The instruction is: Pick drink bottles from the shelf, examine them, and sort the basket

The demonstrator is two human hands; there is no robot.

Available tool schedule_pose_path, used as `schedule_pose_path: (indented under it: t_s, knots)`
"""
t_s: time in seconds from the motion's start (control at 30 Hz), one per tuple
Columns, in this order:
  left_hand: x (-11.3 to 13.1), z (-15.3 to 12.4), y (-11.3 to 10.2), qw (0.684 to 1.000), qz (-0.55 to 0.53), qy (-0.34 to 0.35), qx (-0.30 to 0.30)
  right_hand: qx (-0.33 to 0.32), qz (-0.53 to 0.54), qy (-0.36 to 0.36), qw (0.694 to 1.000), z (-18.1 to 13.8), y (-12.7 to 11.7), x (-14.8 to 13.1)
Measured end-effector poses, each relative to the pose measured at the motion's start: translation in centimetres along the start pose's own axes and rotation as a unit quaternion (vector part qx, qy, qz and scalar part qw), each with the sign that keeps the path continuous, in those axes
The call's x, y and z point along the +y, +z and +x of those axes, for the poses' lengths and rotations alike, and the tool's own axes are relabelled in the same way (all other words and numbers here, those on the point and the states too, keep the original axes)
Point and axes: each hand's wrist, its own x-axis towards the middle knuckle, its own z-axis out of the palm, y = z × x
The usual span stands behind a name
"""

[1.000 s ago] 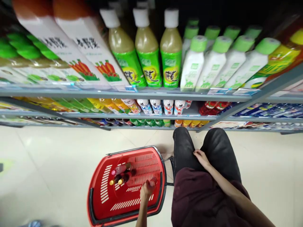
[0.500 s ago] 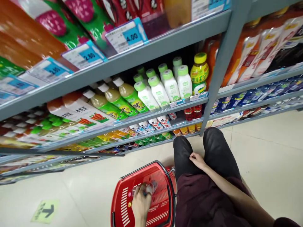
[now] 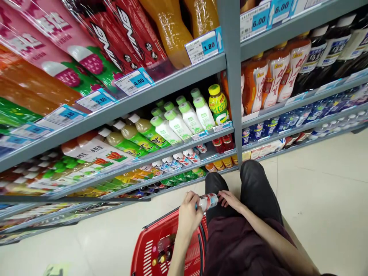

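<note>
My left hand (image 3: 188, 214) grips a small white bottle (image 3: 207, 201) with a red and blue label, held sideways above my knee. The fingertips of my right hand (image 3: 231, 200) touch the bottle's other end. Below my left forearm stands a red shopping basket (image 3: 146, 253) on the floor, with several small bottles (image 3: 162, 255) lying inside. I crouch in dark trousers in front of drink shelves.
Grey shelves (image 3: 172, 82) packed with drink bottles rise close ahead, with price tags along their edges. A grey upright post (image 3: 233, 76) stands just beyond my knees. Pale tiled floor (image 3: 322, 184) stretches to the right and behind the basket.
My left hand has lifted the small bottle out of the basket up to my knee, where my right hand meets it. The view has tilted upward along the shelves.
</note>
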Motion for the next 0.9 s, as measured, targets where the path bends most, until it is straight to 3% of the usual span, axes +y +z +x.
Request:
schedule_pose_path:
  t_s: [0.13,0.27,0.4,0.6,0.77,0.9]
  knots:
    - [3.0,2.6,3.7,0.998,-0.029,0.061,-0.016,-0.033,0.089,0.071,0.993,-0.1,0.1,-0.6]
    - [3.7,4.5,7.4,0.993,-0.097,0.067,0.027,0.048,0.110,0.128,0.984,1.0,-0.7,-0.3]
    - [2.0,5.5,9.6,0.965,-0.245,-0.004,0.091,0.063,0.080,0.132,0.986,2.0,-1.4,0.0]
    - [-0.8,4.0,12.8,0.861,-0.497,-0.085,0.066,-0.016,0.050,0.146,0.988,1.8,-1.1,-0.2]
    - [-0.5,1.7,17.3,0.807,-0.553,-0.207,-0.006,-0.041,0.012,0.151,0.988,1.2,-1.7,-0.2]
    - [-0.4,1.6,18.7,0.799,-0.563,-0.209,0.028,-0.066,-0.023,0.183,0.981,1.2,-2.4,0.1]
